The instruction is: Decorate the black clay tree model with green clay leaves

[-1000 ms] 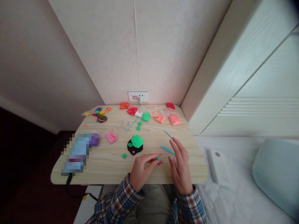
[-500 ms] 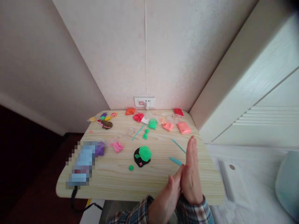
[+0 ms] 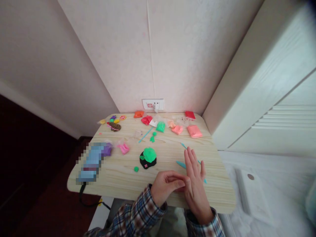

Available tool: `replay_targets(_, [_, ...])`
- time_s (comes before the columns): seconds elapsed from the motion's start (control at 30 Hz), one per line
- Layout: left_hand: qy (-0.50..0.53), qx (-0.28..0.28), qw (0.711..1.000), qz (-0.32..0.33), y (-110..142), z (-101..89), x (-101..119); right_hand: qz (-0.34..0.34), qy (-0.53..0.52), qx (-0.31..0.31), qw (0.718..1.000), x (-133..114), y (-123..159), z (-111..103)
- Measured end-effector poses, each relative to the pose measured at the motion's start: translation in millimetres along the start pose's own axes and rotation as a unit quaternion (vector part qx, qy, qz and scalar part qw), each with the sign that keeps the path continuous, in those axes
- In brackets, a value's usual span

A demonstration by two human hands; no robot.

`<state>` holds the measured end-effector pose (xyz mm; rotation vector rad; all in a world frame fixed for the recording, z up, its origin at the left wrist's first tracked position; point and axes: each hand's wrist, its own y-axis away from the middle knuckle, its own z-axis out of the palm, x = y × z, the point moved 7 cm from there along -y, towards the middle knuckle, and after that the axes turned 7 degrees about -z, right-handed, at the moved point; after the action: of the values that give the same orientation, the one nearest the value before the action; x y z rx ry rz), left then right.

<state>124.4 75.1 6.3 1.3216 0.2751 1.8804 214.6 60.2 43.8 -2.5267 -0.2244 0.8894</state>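
My right hand [image 3: 195, 184] is held over the front right of the table, palm turned up, fingers stretched out and slightly apart. Against its palm, near the base of the thumb, my left hand [image 3: 170, 186] has its fingers curled and pinched together; anything between those fingertips is hidden. Left of the hands lies a black clay piece [image 3: 147, 164] topped by a round green clay shape [image 3: 149, 154]. A small green clay lump [image 3: 136, 169] sits beside it. Just beyond my right hand is a blue modelling tool [image 3: 181, 164], partly covered by the fingers.
Bags of coloured clay, including green [image 3: 161, 126], coral [image 3: 194, 131] and pink [image 3: 124, 148], are spread over the table [image 3: 111, 179]. A brown clay piece [image 3: 115, 127] lies at the back left. A pixelated object [image 3: 92, 163] is on the left. A wall socket [image 3: 153, 104] is behind.
The palms, pressed together before, have come apart. My left fingers have curled in against the right palm, and my right hand has opened and tilted. The view has shifted slightly.
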Motion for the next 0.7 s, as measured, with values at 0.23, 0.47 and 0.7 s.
replay_targets(0.23, [0.086, -0.015, 0.996, -0.009, 2.1, -7.7, 8.7, -0.051, -0.117, 0.04, 0.991, -15.5, 0.7, -7.4])
replay_targets(0.47, [0.188, -0.078, 0.979, -0.025, 1.4, -9.3, 5.5, -0.064, -0.103, 0.075, 0.99, -18.0, 5.4, -20.8])
replay_targets(0.7, [0.204, -0.09, 0.974, -0.033, 5.1, -12.5, 6.0, -0.06, -0.116, 0.088, 0.988, -17.6, 2.7, -16.5])
